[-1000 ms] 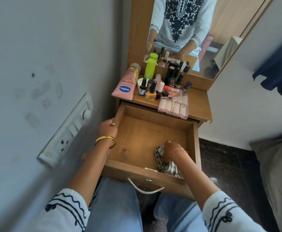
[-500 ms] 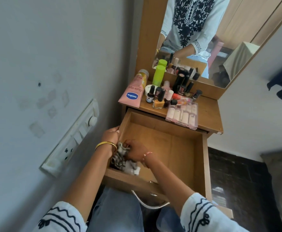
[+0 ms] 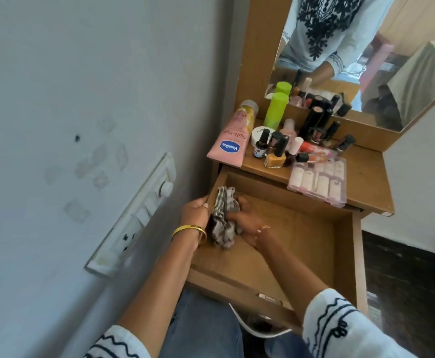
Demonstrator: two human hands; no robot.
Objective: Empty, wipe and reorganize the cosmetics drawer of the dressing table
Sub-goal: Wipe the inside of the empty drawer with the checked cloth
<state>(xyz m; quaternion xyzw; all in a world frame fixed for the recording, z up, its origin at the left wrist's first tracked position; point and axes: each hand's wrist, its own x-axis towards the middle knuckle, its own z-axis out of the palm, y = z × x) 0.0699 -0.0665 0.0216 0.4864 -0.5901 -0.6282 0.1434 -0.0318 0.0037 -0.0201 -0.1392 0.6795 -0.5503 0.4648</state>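
Observation:
The wooden drawer (image 3: 301, 236) of the dressing table stands pulled out, with only the cloth and my right hand inside. My right hand (image 3: 247, 219) grips a checked grey-and-white cloth (image 3: 223, 215) and presses it against the drawer's inner left wall. My left hand (image 3: 194, 210), with a gold bangle at the wrist, holds the top edge of that left wall. The cosmetics stand on the tabletop (image 3: 363, 182) behind the drawer: a pink Vaseline tube (image 3: 230, 140), a green bottle (image 3: 275, 109), several nail polish bottles (image 3: 278, 153) and a clear pack of small sachets (image 3: 317, 180).
A mirror (image 3: 361, 55) rises behind the tabletop. A white switch panel (image 3: 133, 218) sticks out from the wall just left of the drawer. The drawer's metal handle (image 3: 260, 329) hangs over my lap. Dark floor lies to the right.
My right hand carried the cloth from the drawer's front right to the left side, then further back along the left wall. My left hand stayed on the drawer's left edge.

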